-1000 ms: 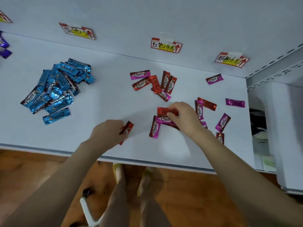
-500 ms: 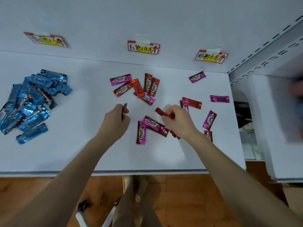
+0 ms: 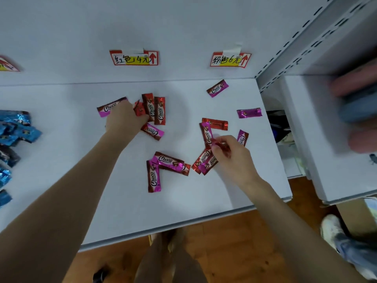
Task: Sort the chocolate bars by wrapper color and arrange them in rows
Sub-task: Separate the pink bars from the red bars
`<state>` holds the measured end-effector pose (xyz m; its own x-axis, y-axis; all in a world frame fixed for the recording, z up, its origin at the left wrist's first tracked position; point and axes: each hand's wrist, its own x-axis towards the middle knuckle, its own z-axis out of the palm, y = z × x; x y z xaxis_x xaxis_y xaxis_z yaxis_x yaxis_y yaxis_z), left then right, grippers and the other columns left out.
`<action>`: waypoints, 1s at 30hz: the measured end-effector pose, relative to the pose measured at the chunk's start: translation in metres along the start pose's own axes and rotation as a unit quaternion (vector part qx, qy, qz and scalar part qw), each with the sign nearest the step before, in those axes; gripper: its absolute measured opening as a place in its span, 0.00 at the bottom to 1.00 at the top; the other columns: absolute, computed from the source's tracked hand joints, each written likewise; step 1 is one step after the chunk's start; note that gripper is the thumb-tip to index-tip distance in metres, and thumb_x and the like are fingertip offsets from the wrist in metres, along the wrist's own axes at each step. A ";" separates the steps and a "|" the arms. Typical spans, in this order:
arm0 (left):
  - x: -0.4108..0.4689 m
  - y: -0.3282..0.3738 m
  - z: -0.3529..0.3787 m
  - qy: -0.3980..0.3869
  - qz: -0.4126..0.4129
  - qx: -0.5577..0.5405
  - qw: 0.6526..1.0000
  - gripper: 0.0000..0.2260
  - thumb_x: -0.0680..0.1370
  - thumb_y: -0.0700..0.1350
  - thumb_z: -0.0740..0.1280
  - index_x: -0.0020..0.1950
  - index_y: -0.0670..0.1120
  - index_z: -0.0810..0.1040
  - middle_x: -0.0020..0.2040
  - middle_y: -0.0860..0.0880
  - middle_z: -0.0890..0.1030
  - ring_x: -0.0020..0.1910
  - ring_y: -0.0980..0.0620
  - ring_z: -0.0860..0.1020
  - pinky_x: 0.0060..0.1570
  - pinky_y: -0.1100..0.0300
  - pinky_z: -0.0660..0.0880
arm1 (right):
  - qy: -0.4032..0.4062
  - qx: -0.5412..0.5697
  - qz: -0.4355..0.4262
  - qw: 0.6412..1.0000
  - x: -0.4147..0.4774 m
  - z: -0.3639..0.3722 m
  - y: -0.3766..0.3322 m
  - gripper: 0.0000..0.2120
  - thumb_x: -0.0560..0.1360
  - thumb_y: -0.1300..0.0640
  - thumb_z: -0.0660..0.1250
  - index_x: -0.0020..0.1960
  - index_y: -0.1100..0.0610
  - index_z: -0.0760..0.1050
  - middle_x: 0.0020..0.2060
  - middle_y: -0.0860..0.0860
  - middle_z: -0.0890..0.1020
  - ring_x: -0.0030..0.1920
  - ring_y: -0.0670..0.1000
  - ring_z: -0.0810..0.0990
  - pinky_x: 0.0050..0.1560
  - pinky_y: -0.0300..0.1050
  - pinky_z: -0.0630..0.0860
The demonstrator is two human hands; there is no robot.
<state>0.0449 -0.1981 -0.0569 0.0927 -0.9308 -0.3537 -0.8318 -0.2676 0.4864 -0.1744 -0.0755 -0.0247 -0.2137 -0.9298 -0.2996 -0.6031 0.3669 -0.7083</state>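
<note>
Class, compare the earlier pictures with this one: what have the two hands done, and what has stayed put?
The left hand carried a red bar from the front of the shelf back to the red group under the red label; its grip is now hidden. The right hand lifted another red bar off the middle pile and still pinches it. The blue pile stayed.

Wrappers [image 3: 167,160] read "Choco"; middle tag [image 3: 133,58] reads "红色4元", right tag [image 3: 230,59] "粉色6元".
</note>
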 end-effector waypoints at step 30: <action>-0.001 0.054 0.018 -0.017 -0.004 0.073 0.997 0.15 0.75 0.47 0.69 0.38 0.41 0.67 0.32 0.49 0.67 0.37 0.47 0.70 0.27 0.59 0.62 | -0.071 0.025 -0.016 0.997 0.060 -0.061 0.033 0.05 0.72 0.59 0.69 0.41 0.56 0.73 0.34 0.47 0.76 0.35 0.43 0.76 0.35 0.27 0.70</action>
<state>-0.0103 -0.2069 -0.0446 0.0834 -0.9191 -0.3851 -0.9022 -0.2337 0.3624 -0.2541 -0.1214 -0.0265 -0.0822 -0.9288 -0.3613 -0.5681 0.3416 -0.7487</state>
